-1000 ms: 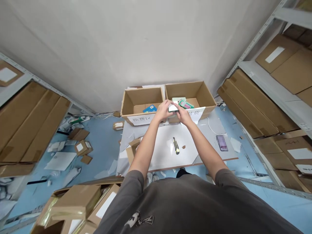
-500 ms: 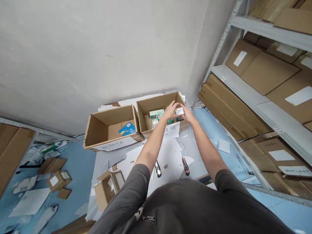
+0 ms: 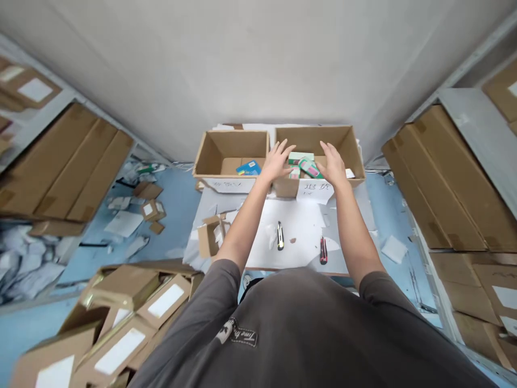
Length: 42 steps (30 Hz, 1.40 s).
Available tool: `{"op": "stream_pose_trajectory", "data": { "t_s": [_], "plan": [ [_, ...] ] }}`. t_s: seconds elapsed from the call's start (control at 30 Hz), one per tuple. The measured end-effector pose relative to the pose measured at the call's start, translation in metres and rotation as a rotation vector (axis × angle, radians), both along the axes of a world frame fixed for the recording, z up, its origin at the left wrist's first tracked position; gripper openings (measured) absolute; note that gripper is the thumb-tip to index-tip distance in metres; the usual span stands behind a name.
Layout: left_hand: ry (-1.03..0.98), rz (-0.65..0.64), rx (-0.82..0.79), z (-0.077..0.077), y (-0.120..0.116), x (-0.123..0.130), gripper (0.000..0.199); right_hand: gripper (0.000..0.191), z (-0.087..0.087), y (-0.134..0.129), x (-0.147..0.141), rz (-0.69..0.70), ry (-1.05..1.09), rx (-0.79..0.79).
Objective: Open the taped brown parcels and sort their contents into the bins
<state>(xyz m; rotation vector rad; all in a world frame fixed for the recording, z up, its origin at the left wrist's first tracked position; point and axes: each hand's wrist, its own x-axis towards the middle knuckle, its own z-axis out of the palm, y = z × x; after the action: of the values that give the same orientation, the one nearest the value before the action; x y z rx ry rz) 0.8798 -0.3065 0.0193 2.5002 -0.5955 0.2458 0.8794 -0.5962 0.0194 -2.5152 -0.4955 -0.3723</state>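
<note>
Both hands hover over the right cardboard box (image 3: 319, 138), apart from each other. My left hand (image 3: 278, 161) is open with fingers spread, above the box's left part. Near the right side, my right hand (image 3: 334, 166) is also open, and nothing shows in its grasp. Between them in the box lie a green-and-white carton (image 3: 301, 156) and a green-and-pink pack (image 3: 310, 167). A small white item (image 3: 349, 173) is partly hidden beside my right wrist. A paper sign with handwriting (image 3: 316, 191) hangs on the box's front.
To the left stands another cardboard box (image 3: 234, 142) holding blue packets (image 3: 249, 168). A yellow-and-black cutter (image 3: 280, 236) and a red cutter (image 3: 323, 251) lie on the table (image 3: 299, 258). A small opened carton (image 3: 208, 239) is at the table's left. Cartons (image 3: 137, 323) and loaded shelves flank me.
My hands were close together at the right box's right end, around a white-topped item. Now they are apart, spread and holding nothing visible. The camera view has turned left.
</note>
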Motion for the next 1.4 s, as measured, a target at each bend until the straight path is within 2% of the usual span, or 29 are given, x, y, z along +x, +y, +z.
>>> {"op": "stream_pose_trajectory", "data": {
  "t_s": [0.1,0.2,0.33,0.4,0.47,0.53,0.6,0.73,0.83,0.9,0.97,1.07,1.23,1.4],
  "plan": [
    [-0.008,0.110,-0.010,-0.004,0.084,-0.055,0.095,0.075,0.001,0.076,-0.025,0.116,-0.035,-0.012],
    [0.001,0.195,-0.006,-0.020,0.173,-0.121,0.095,0.079,-0.009,0.164,-0.064,0.224,-0.054,-0.026],
    [0.063,0.282,-0.021,-0.062,0.279,-0.213,0.094,0.087,-0.037,0.277,-0.136,0.332,-0.022,-0.035],
    [0.134,0.312,-0.029,-0.088,0.315,-0.255,0.089,0.088,-0.055,0.326,-0.175,0.350,0.024,-0.049],
    [0.227,0.338,-0.036,-0.116,0.336,-0.293,0.076,0.086,-0.077,0.364,-0.213,0.349,0.093,-0.064],
    [0.335,0.328,-0.032,-0.144,0.342,-0.326,0.058,0.082,-0.105,0.392,-0.248,0.334,0.186,-0.085],
    [0.467,0.300,-0.032,-0.173,0.335,-0.353,0.050,0.079,-0.137,0.406,-0.279,0.331,0.302,-0.137],
    [0.623,0.240,-0.037,-0.223,0.309,-0.396,0.041,0.077,-0.204,0.404,-0.332,0.296,0.528,-0.272],
    [0.623,0.266,-0.079,-0.247,0.298,-0.422,0.025,0.062,-0.239,0.393,-0.365,0.258,0.617,-0.352],
    [0.611,0.275,-0.091,-0.254,0.298,-0.435,0.014,0.042,-0.251,0.388,-0.383,0.228,0.639,-0.387],
    [0.595,0.263,-0.103,-0.255,0.301,-0.444,0.012,0.030,-0.254,0.386,-0.396,0.206,0.629,-0.384],
    [0.531,0.248,-0.131,-0.246,0.307,-0.453,0.019,0.027,-0.248,0.386,-0.407,0.195,0.563,-0.334],
    [0.402,0.262,-0.094,-0.214,0.313,-0.460,0.027,0.030,-0.220,0.384,-0.409,0.181,0.444,-0.256],
    [0.287,0.256,0.007,-0.185,0.304,-0.462,0.024,0.026,-0.193,0.379,-0.412,0.141,0.375,-0.240]
  ]
}}
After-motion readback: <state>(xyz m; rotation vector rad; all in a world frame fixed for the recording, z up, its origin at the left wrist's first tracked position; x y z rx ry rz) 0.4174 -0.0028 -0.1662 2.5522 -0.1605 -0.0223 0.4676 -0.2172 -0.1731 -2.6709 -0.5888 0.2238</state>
